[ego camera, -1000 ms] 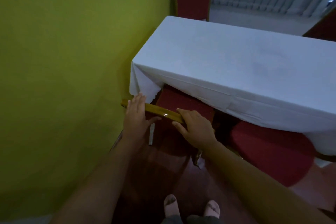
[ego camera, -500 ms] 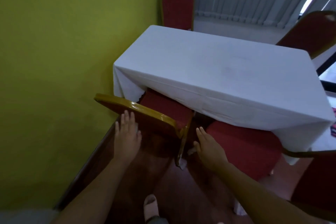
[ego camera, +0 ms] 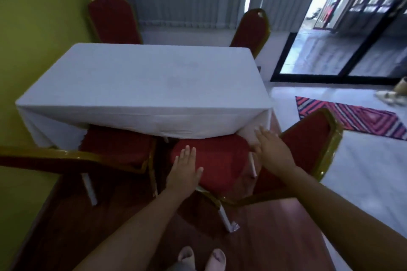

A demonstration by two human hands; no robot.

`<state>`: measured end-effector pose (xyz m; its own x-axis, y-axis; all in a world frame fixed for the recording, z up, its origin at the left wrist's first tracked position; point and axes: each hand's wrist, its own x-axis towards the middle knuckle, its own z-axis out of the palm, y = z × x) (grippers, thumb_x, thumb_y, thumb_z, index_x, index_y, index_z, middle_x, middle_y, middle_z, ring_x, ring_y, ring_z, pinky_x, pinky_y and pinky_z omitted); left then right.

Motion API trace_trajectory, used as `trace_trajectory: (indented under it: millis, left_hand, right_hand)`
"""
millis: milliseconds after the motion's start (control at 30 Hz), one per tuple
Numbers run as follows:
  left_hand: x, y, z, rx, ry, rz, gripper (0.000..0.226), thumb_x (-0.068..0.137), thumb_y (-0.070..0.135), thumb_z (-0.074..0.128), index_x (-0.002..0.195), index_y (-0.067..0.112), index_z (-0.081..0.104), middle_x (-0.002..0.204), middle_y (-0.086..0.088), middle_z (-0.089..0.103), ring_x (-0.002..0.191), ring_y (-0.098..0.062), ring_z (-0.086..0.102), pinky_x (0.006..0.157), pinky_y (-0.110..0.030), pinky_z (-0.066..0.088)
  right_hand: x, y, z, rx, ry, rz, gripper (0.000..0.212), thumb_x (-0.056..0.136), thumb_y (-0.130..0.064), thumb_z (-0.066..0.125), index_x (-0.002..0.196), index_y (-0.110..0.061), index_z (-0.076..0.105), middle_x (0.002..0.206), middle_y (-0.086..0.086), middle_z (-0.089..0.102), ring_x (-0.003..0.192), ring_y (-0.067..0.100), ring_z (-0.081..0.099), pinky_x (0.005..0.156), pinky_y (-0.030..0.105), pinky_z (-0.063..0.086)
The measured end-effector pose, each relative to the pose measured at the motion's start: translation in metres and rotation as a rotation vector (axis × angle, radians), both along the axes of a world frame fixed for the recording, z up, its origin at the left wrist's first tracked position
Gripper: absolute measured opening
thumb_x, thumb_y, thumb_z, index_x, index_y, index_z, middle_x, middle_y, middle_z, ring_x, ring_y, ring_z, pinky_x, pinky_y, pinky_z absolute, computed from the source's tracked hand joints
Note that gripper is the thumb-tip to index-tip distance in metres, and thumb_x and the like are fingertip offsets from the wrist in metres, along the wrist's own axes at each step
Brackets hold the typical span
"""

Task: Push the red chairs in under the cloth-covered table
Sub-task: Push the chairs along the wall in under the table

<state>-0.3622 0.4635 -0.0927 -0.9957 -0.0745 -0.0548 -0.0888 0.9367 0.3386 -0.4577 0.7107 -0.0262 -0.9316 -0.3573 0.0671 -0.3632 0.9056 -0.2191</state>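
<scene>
Yellow-green wall frame left; white cloth-covered worktop point(ego camera: 143, 79) centre. Lower-left red padded gold-framed chair point(ego camera: 114, 147): seat partly under. Lower-centre red chair point(ego camera: 220, 160): angled, not yet in. Left grip point(ego camera: 185, 171) flat on its seat; right grip point(ego camera: 271, 152) released, beside backrest.

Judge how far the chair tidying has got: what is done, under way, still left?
Done: the left near chair has its seat partly under the white cloth; two far chairs stand close against it. Under way: left hand and right hand, both open, reach over the right near chair. Left: that chair stands askew, seat mostly out, and needs pushing in.
</scene>
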Motion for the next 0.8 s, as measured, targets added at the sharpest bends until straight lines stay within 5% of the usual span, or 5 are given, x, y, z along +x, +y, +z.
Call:
trace_trajectory:
  millis: [100, 233, 400, 600, 800]
  left_hand:
    - [-0.024, 0.05, 0.006, -0.086, 0.019, -0.189, 0.065, 0.098, 0.04, 0.033, 0.149, 0.007, 0.01, 0.158, -0.014, 0.009, 0.146, -0.025, 0.013, 0.118, -0.038, 0.01]
    - [-0.053, 0.1, 0.006, -0.089, 0.063, -0.284, 0.065, 0.087, 0.042, 0.036, 0.137, 0.002, 0.043, 0.142, -0.02, 0.045, 0.128, -0.031, 0.049, 0.103, -0.045, 0.039]
    - [-0.061, 0.163, 0.009, -0.072, 0.06, -0.394, 0.065, 0.096, 0.037, 0.04, 0.149, 0.01, 0.015, 0.158, -0.012, 0.014, 0.145, -0.025, 0.015, 0.117, -0.039, 0.011]
    - [-0.081, 0.23, 0.01, -0.041, 0.084, -0.3, 0.078, 0.084, 0.052, 0.004, 0.149, 0.011, 0.015, 0.158, -0.011, 0.014, 0.146, -0.022, 0.013, 0.118, -0.038, 0.009]
    - [-0.098, 0.308, 0.02, 0.132, 0.075, -0.044, 0.092, 0.081, 0.07, -0.007, 0.149, 0.014, 0.018, 0.158, -0.007, 0.015, 0.146, -0.018, 0.011, 0.118, -0.034, 0.008]
  right_hand:
    - [-0.013, 0.065, 0.01, 0.032, 0.074, -0.141, 0.043, 0.096, -0.017, 0.044, 0.137, -0.003, 0.045, 0.146, 0.019, 0.041, 0.132, 0.036, 0.04, 0.108, 0.05, 0.03]
    - [-0.025, 0.135, 0.02, 0.077, 0.124, -0.28, 0.044, 0.099, -0.022, 0.04, 0.14, -0.005, 0.043, 0.149, 0.015, 0.038, 0.137, 0.034, 0.035, 0.113, 0.046, 0.025]
    - [-0.04, 0.191, 0.015, 0.066, 0.068, -0.199, 0.044, 0.101, -0.027, 0.036, 0.143, -0.014, 0.04, 0.153, 0.005, 0.032, 0.143, 0.022, 0.024, 0.113, 0.038, 0.024]
    - [-0.097, 0.224, 0.016, -0.152, -0.039, -0.152, 0.047, 0.102, -0.038, 0.023, 0.142, -0.021, 0.041, 0.153, -0.001, 0.033, 0.144, 0.016, 0.019, 0.113, 0.043, 0.023]
    - [-0.123, 0.244, 0.008, -0.237, -0.065, 0.045, 0.045, 0.102, -0.041, 0.023, 0.136, -0.028, 0.049, 0.148, -0.008, 0.04, 0.142, 0.011, 0.023, 0.11, 0.041, 0.027]
